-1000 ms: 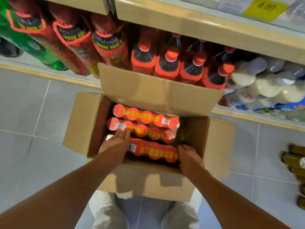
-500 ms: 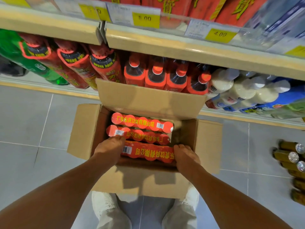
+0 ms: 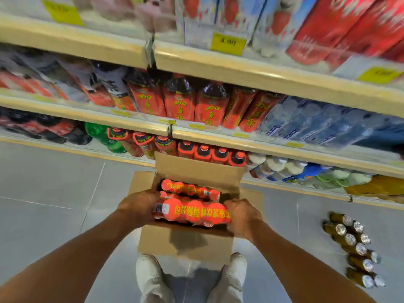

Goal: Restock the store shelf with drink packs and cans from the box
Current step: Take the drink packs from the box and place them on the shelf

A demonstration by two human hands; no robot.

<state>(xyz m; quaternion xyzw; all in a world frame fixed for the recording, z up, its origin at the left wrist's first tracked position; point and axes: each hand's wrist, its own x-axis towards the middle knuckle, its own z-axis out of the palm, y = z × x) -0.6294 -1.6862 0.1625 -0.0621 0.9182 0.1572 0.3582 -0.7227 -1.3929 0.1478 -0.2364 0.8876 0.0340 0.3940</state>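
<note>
— Drink pack (image 3: 191,213), where is it sitting right now?

— Just below the centre of the frame, over the near edge of the cardboard box (image 3: 185,246). It is a shrink-wrapped row of orange-red caps with yellow lettering across the wrap and a barcode label at its left end.

— And what is in the box?

— Two more packs (image 3: 190,190) of the same kind, lying side by side behind the held one. The box flaps stand open, the far flap upright against the bottom shelf (image 3: 284,150).

— The hands?

— The left hand (image 3: 138,207) is curled around the left end of the pack, fingers wrapped over it. The right hand (image 3: 243,215) clamps the right end the same way. Both are closed on it.

— What do the shelves hold?

— Bottom tier, centre: red-capped bottles (image 3: 211,153), with white bottles (image 3: 277,165) to their right. Middle tier: red-labelled bottles (image 3: 192,103) and blue-wrapped water packs (image 3: 310,121) to the right. Top tier is blurred; a yellow price tag (image 3: 227,42) hangs on its rail.

— Anything on the floor?

— A double row of brown bottles (image 3: 354,248) with silver caps, at lower right on the grey tiles.
</note>
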